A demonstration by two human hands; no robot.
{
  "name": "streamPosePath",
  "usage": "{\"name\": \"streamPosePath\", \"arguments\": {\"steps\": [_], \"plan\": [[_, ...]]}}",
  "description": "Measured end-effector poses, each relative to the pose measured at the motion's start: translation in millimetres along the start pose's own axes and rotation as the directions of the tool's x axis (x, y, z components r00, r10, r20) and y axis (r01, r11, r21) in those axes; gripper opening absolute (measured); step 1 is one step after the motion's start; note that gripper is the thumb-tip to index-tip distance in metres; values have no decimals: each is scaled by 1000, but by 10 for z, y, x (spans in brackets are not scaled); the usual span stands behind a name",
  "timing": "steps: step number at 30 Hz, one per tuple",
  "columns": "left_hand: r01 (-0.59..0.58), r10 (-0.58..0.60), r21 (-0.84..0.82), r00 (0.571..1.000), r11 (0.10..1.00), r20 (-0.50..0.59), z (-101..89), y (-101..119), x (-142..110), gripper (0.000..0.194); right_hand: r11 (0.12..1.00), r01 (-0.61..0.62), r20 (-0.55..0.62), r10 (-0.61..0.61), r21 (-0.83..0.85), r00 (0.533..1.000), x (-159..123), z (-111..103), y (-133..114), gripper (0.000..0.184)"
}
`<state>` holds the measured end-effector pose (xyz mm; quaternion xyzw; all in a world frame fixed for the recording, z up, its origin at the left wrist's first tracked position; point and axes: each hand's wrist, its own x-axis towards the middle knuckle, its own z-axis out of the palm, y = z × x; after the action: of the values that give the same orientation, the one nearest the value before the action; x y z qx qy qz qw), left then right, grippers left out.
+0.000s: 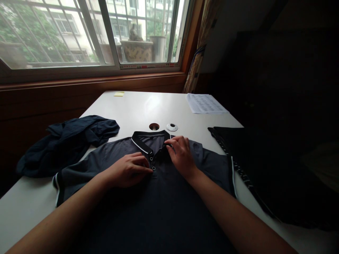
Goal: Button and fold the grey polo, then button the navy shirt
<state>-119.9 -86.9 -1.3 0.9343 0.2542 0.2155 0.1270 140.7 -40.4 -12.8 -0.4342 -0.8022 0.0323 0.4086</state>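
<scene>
A dark grey polo shirt [169, 197] lies spread front side up, its black collar [141, 142] edged in white and pointing away from me. The neck placket is undone at the top, and light-rimmed buttons [151, 158] show along its left edge. My left hand [129, 169] rests on the shirt's chest, fingers curled together, with the fingertips at the lower button; its thumb is mostly hidden. Between thumb and fingers, my right hand [180, 153] pinches the right side of the collar.
A crumpled dark blue garment [71, 141] lies left on the white table [137, 109]. Black cloth [265, 169] covers the right edge. Farther back are printed papers [205, 103], a yellow note [119, 94], a cable hole [154, 126] and its white cover [172, 127]. A window stands behind.
</scene>
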Motion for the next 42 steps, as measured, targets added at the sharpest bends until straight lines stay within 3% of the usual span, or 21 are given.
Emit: {"name": "streamPosePath", "arguments": {"steps": [5, 12, 24, 36, 42], "plan": [[20, -19, 41, 1000, 999, -20, 28, -16, 3, 30, 999, 22, 39, -23, 23, 999, 2, 5, -11, 12], [12, -10, 62, 999, 998, -36, 19, -23, 5, 29, 999, 1, 130, -6, 39, 992, -2, -7, -15, 16], [17, -14, 190, 1000, 982, -19, 54, -28, 3, 29, 998, 5, 133, -12, 55, 991, -2, -3, -19, 21], [-12, 10, 152, 1000, 988, 12, 4, -6, 16, 30, 999, -12, 145, 5, 43, 989, 5, 3, -12, 21], [-34, 30, 217, 999, 976, 21, 8, 13, 18, 29, 999, -23, 185, 15, 45, 983, 5, 8, 5, 21]]}}
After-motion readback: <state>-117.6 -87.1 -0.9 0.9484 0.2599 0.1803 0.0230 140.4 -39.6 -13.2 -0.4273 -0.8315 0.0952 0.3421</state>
